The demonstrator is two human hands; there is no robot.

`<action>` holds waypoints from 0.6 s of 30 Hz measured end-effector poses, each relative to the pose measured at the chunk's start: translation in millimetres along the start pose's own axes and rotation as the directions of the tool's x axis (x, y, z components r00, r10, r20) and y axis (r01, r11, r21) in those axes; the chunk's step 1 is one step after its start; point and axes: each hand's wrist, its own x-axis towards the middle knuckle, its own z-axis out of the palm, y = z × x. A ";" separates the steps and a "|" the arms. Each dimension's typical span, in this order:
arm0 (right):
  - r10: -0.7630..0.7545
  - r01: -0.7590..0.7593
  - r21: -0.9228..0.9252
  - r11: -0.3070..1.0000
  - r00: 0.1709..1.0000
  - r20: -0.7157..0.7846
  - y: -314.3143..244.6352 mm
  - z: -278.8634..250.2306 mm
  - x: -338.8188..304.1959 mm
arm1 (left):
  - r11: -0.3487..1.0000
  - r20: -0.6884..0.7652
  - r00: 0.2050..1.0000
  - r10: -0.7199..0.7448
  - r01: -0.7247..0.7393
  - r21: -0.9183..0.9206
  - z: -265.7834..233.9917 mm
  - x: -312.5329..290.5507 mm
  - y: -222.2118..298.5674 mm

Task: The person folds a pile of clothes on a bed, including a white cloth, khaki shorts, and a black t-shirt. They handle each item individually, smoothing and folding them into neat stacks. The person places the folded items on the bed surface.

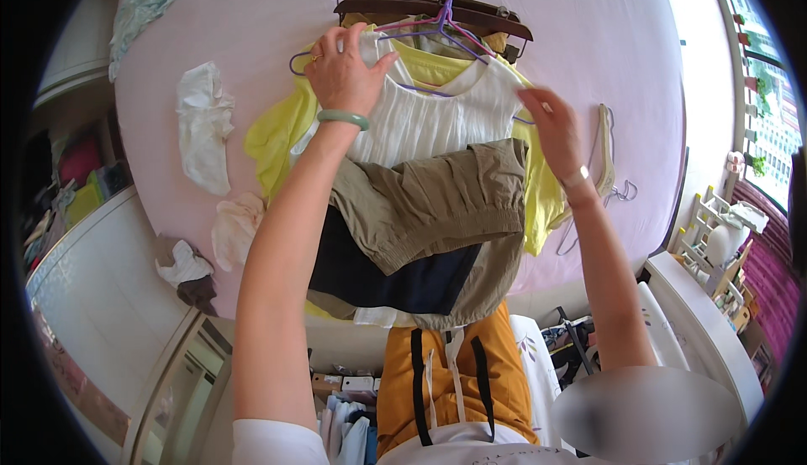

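A white pleated sleeveless top (450, 120) lies on the bed over a yellow garment (282, 133), with a purple hanger (445, 24) at its neckline. My left hand (343, 74), with a green bangle at the wrist, is closed over the top's left shoulder and the hanger's end there. At the opposite shoulder my right hand (551, 125) has its fingers together on the fabric edge; its fingertips are slightly blurred. Khaki elastic-waist bottoms (437, 192) lie across the top's lower part. Beneath them shows a dark navy garment (395, 280).
Dark wooden hangers (429, 15) lie beyond the top on the pink bedsheet (252, 11). White cloth (204, 125) and crumpled pale cloth (238, 230) are at left. A light hanger (603, 150) and thin metal ones lie at right. A small stepladder (714, 230) stands by the window.
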 end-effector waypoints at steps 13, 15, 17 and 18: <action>-0.309 0.335 -0.497 0.800 0.941 0.137 -64.6 83.3 52.9 | 0.950 -0.085 0.993 -0.083 0.053 -0.307 -9.5 -26.2 -59.7; -0.375 0.416 -0.486 0.769 0.908 0.186 -66.0 61.2 27.7 | 0.902 -0.001 0.977 -0.215 0.198 -0.383 -21.8 -30.0 -75.4; -0.457 0.514 -0.453 0.728 0.857 0.238 -62.2 35.4 -0.3 | 0.697 0.328 0.850 -0.412 0.526 -0.487 -33.3 -31.9 -84.5; -0.470 0.529 -0.408 0.744 0.848 0.244 -63.6 23.7 -13.4 | 0.559 0.489 0.738 -0.466 0.674 -0.484 -38.2 -33.5 -88.2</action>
